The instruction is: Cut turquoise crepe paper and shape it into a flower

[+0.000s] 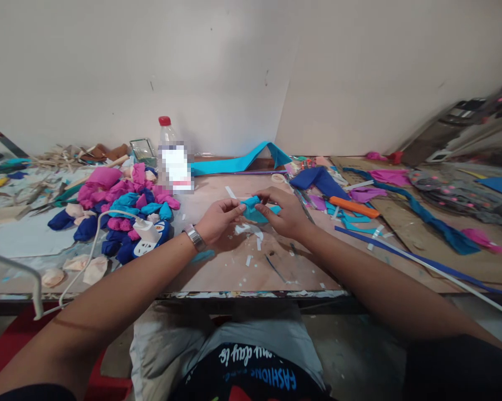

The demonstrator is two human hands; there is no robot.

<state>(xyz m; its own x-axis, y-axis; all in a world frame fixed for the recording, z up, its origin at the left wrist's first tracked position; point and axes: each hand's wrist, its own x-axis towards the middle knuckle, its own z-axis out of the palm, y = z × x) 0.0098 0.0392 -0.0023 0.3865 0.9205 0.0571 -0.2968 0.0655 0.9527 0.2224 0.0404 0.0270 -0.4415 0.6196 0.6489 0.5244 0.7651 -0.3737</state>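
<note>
A small piece of turquoise fabric (251,210) is held between my two hands above the middle of the table. My left hand (220,221), with a metal watch (195,238) on its wrist, pinches the fabric's left side. On the other side, my right hand (285,213) grips the upper right part between thumb and fingers. One end of the cloth shows beneath the right fingers. Just below the hands lie white scraps (251,231) on the tabletop.
To the left is a pile of pink, blue and turquoise fabric bundles (113,195) beside a power strip (146,242) with a white cord. A red-capped bottle (166,131) stands behind. An orange-handled cutter (354,206) and a long white stick (438,270) lie to the right.
</note>
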